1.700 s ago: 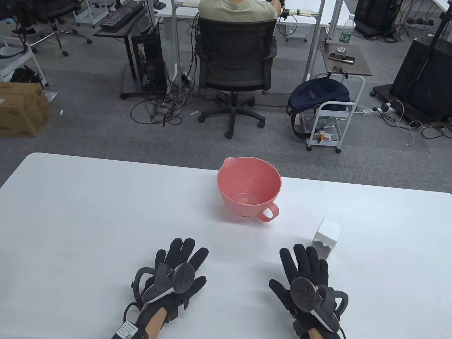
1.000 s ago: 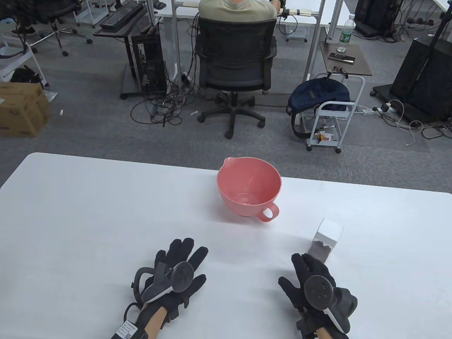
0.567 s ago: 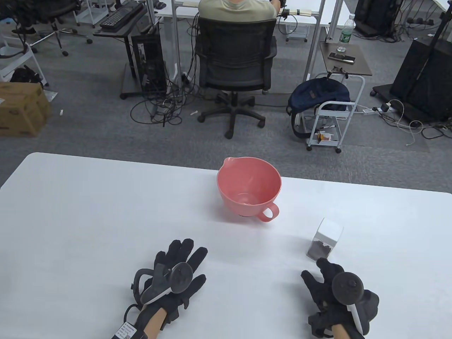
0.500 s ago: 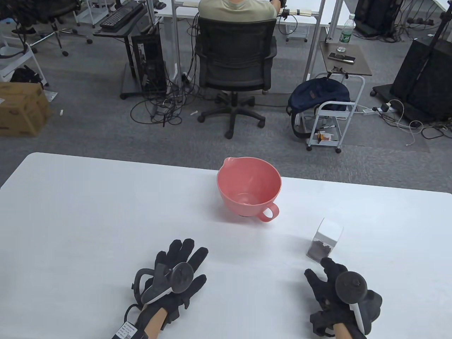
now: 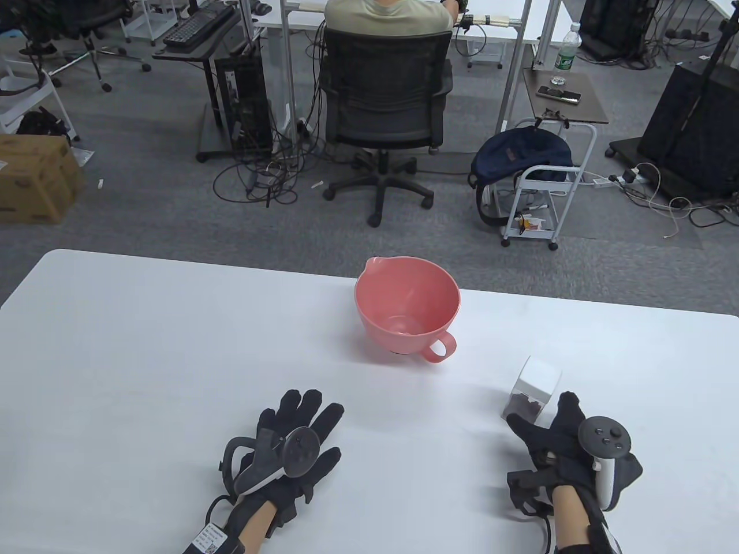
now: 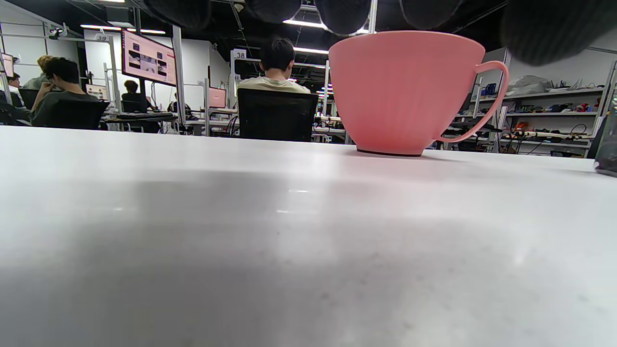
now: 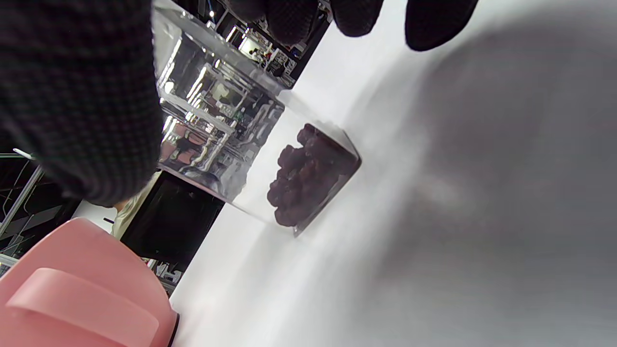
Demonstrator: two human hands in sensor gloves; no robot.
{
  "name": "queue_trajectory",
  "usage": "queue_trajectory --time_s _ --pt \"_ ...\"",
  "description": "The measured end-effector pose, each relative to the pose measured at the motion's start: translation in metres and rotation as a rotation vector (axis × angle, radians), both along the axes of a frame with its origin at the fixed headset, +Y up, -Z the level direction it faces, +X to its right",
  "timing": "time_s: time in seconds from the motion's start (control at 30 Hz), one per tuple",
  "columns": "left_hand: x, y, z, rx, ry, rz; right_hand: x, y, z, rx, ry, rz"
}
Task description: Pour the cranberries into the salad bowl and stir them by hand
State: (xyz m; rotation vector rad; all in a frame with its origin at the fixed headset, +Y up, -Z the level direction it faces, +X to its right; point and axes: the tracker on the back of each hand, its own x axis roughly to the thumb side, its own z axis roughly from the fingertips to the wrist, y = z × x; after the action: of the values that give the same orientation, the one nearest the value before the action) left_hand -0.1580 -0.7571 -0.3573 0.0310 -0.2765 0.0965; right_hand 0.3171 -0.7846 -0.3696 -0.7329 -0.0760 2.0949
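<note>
behind the right hand (image 5: 568,444), box (image 5: 532,392) partly hidden.

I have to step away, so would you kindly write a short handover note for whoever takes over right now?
Left hand: flat on the table, fingers straight, holding nothing.
Right hand: open beside the clear box of cranberries, thumb and fingers on either side, not gripping yet.
Pink bowl: upright mid-table, looks empty, handle toward the box.
Done: nothing.
Left: grip the box, pour into the bowl, stir by hand.
</note>
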Motion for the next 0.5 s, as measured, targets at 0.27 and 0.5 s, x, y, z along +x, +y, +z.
queue_trajectory --time_s 0.27,0.5 --pt "0.003 0.002 0.003 0.013 -0.014 -0.012 0.011 0.001 -0.024 -0.04 0.031 0.024" --pt "0.004 -0.001 -0.002 -0.01 -0.011 -0.005 0.011 -0.004 -0.037 -0.051 0.042 -0.054"
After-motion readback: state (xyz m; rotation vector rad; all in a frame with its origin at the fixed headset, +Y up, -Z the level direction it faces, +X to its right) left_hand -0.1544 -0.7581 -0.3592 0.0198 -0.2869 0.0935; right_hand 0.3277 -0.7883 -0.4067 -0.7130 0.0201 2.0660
